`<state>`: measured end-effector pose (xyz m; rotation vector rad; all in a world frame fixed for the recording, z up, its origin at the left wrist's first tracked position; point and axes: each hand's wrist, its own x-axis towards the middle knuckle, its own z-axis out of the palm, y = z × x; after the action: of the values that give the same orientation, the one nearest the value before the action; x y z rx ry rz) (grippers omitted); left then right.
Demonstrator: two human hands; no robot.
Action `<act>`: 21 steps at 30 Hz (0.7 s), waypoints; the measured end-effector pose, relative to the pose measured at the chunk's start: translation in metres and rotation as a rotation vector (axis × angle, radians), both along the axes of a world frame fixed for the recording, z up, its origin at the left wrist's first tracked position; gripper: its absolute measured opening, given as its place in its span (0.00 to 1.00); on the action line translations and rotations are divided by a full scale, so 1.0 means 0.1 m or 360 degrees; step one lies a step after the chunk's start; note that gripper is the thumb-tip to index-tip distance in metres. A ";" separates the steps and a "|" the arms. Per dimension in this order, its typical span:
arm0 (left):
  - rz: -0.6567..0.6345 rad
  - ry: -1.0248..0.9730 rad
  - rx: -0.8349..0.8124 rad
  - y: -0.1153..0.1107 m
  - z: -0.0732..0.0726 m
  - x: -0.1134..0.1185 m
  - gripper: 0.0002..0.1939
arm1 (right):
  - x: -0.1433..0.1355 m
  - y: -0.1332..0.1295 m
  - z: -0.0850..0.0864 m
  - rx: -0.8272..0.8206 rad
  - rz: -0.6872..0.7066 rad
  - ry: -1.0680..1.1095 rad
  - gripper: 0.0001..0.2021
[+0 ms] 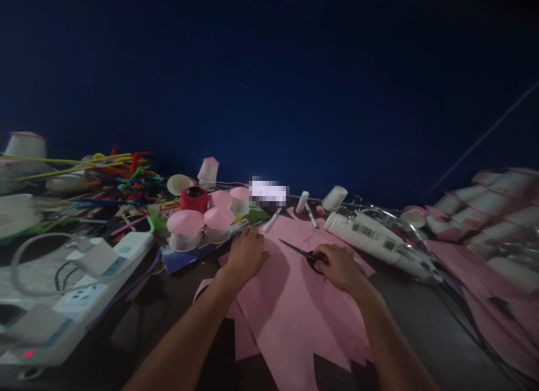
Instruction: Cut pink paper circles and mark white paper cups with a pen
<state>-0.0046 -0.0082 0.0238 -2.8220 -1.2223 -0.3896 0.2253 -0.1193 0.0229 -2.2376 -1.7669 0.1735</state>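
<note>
My right hand (339, 264) is closed around the handles of a pair of scissors (297, 247), whose dark blades point left over the pink paper (295, 312). The blades look shut together. My left hand (247, 253) rests palm down at the left side of the paper, beside the corner of a blue and green packet (187, 257); its fingers lie forward and the thumb points right, with nothing seen in them. Several pink sheets overlap, their edges cut in angles. Past the hands lie a white marker (272, 219), another marker (311, 216) and a glue stick (302, 202).
Paper cups with pink cone tops (185, 229) stand around a red, black-topped object (193, 198). A sleeve of stacked paper cups (368, 239) lies right. Left are a power strip (84, 295) and colourful pipe cleaners (130, 169). More cups (497, 203) pile far right.
</note>
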 end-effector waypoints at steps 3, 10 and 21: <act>-0.0045 -0.0008 -0.0064 0.00 -0.02 0.00 0.15 | 0.11 0.02 0.00 0.0012 -0.0259 -0.0196 0.10; -0.0140 -0.0073 -0.0159 -0.01 -0.02 0.02 0.20 | 0.15 0.09 -0.08 0.0550 -0.0426 -0.0041 0.12; -0.0697 -0.0027 -0.0342 -0.06 0.03 -0.04 0.31 | 0.02 0.07 -0.06 0.0540 0.0168 0.0235 0.12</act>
<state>-0.0084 -0.0141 0.0263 -3.2739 -0.6709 -0.3109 0.2270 -0.1122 0.0170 -1.8486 -1.6928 0.0530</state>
